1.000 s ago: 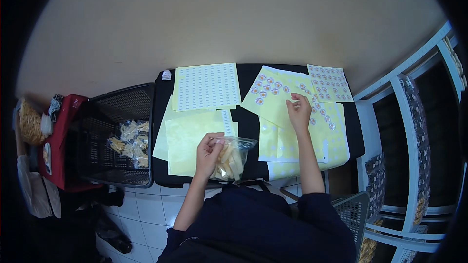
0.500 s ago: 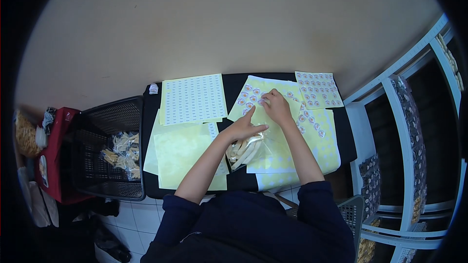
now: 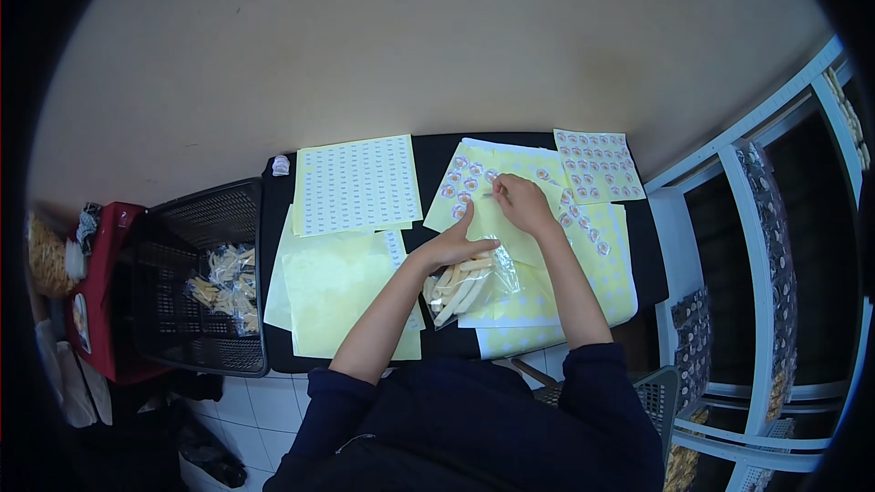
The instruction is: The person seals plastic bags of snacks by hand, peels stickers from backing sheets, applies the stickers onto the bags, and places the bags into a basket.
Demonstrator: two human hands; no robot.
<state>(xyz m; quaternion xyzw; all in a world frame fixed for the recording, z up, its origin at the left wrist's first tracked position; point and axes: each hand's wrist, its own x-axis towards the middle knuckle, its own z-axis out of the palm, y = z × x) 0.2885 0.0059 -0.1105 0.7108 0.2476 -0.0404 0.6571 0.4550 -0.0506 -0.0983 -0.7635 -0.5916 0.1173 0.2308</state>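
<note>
My left hand point(image 3: 448, 246) lies over the upper end of a clear bag of pale snack sticks point(image 3: 463, 290), its thumb and index finger spread apart. The bag rests at the table's front, partly over a yellowish backing sheet. Just up and to the right, my right hand point(image 3: 521, 202) has its fingertips pinched together over a sheet of round stickers point(image 3: 467, 184). A small sticker seems to be in that pinch, mostly hidden by the fingers. Printed round stickers lie to the left of the fingertips, and bare yellow backing shows beneath the hand.
A sheet of small printed labels point(image 3: 357, 184) and yellow sheets point(image 3: 342, 287) lie left on the black-covered table. Another sticker sheet point(image 3: 600, 167) is at the back right. A black basket point(image 3: 264, 282) holding bagged snacks stands left. White shelving point(image 3: 743, 292) rises at right.
My right hand's fingertips have shifted slightly to the right over the sticker sheet, with the fingers more tightly closed. The left hand stays at the bag, whose sticks show more clearly.
</note>
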